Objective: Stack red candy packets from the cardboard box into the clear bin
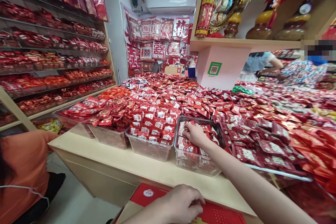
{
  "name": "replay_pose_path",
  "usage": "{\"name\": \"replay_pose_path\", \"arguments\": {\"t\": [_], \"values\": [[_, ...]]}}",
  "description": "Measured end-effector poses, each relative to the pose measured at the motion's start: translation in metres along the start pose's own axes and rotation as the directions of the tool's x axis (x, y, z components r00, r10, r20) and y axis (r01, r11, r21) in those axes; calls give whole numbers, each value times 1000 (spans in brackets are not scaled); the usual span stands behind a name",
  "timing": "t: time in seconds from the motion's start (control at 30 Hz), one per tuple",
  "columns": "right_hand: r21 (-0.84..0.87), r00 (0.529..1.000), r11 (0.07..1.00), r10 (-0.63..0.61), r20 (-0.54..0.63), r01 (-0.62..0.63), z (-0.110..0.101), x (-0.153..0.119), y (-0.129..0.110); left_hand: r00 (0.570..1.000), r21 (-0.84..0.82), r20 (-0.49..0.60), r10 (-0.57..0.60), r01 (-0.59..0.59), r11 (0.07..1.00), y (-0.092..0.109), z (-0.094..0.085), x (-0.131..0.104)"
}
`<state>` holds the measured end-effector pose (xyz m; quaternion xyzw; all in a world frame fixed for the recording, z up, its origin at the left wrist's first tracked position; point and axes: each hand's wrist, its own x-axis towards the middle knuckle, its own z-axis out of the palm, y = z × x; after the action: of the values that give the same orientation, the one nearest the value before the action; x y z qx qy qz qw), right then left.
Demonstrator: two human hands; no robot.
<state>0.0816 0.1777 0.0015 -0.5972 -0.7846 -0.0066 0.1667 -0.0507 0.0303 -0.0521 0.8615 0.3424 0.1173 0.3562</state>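
My right hand (196,135) reaches into a clear plastic bin (193,162) of small red and white packets (185,145). Its fingers are spread and bent over the packets, touching them; I see none lifted. Low in front of the counter, my left hand (182,201) hangs above a red carton (217,211). Its fingers are loosely curled, and nothing shows in them. To the left of my right hand stands another clear bin (149,148), filled with neat rows of red packets (154,126). Dark red packets (273,147) lie heaped to the right.
The bins stand along the pale wooden counter (147,168). Shelves (55,70) of red packets line the left wall. A person in an orange top (23,161) is at the lower left. A display shelf (231,43) with bottles overhangs the heap; other people (262,64) stand behind.
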Motion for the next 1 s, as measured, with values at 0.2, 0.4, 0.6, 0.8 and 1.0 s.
{"name": "replay_pose_path", "arguments": {"t": [0.2,0.4,0.6,0.8,1.0], "values": [[394,992,915,113,-49,-85,0,3,9,1000,-2,1,2,-2,1000,-3,2,0],[693,974,702,226,3,-166,1,9,30,1000,34,13,13,-14,999,-9,6,1],[461,999,887,38,-4,-32,-2,10,25,1000,59,31,5,-7,998,-10,7,1],[110,996,990,-82,-47,86,0,8,9,999,71,41,-1,-2,998,-9,7,1],[44,981,997,68,-184,-61,5,6,15,998,36,64,-13,11,999,-9,6,1]]}}
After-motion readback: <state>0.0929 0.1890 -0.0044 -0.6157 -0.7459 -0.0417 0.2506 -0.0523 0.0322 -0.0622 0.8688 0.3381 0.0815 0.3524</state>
